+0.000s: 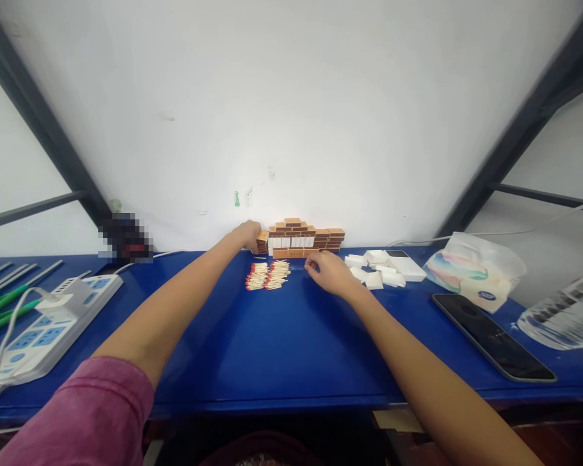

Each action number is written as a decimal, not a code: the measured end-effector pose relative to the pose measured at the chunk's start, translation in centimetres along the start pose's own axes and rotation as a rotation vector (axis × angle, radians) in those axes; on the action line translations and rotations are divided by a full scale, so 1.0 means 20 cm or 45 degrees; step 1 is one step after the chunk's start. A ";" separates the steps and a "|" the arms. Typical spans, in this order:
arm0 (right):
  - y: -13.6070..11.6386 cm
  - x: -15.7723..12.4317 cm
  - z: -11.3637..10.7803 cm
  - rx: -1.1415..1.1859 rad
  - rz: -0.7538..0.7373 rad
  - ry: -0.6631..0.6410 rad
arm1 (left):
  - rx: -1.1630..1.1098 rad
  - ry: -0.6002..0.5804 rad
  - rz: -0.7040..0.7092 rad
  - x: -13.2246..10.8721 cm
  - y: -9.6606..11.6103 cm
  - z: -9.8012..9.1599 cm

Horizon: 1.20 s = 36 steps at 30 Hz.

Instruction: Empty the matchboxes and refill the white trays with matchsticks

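Observation:
A stack of brown matchboxes [305, 236] stands against the white wall at the back of the blue table [282, 343]. My left hand [249, 234] reaches to the stack's left end, its fingers closed on a brown matchbox [263, 241] there. Two heaps of red-tipped matches [268, 275] lie in front of the stack. My right hand [328, 270] rests on the table just right of the matches, fingers curled; I cannot make out what, if anything, they pinch. White inner trays [376, 272] lie to its right.
A white power strip [48, 327] with cables lies at the left, green-handled tools [2, 304] beyond it. A black phone [493, 336] lies at the right, behind it a tissue pack [476, 275] and a plastic bag [563, 317]. Dark metal braces run along both sides.

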State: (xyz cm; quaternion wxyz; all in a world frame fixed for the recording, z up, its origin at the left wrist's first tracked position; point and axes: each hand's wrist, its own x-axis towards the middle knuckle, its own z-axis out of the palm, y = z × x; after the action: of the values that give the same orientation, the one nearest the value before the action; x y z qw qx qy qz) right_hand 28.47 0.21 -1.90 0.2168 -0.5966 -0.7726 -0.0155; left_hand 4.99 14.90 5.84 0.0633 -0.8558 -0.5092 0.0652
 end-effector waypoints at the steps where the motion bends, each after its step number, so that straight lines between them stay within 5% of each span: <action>1: 0.00 0.00 0.00 -0.005 -0.002 0.006 | -0.002 0.000 -0.004 -0.02 -0.01 -0.03; 7: 0.00 -0.01 -0.01 -0.011 -0.013 0.013 | -0.054 -0.062 0.045 -0.37 -0.05 -0.19; 11: -0.02 -0.01 -0.01 0.047 -0.025 -0.005 | -0.110 -0.286 0.150 -0.73 0.03 -0.14; 14: -0.09 -0.03 -0.01 0.262 -0.059 -0.026 | -0.111 -0.275 0.148 -0.89 0.08 -0.05; 18: -0.32 -0.08 0.00 0.672 -0.246 -0.071 | -0.137 -0.217 0.184 -0.92 0.13 0.04; 23: -0.56 -0.16 0.02 0.680 -0.348 -0.069 | -0.177 -0.153 0.224 -0.91 0.17 0.09; 36: -0.66 -0.20 -0.02 0.398 -0.328 -0.044 | -0.257 -0.056 0.268 -0.94 0.19 0.13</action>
State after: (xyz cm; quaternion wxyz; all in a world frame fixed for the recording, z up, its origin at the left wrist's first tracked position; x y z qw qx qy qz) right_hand 17.15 -7.38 0.11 0.2897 -0.4520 -0.8392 0.0872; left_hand -1.01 -3.27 3.52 -0.0413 -0.9048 -0.4220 0.0387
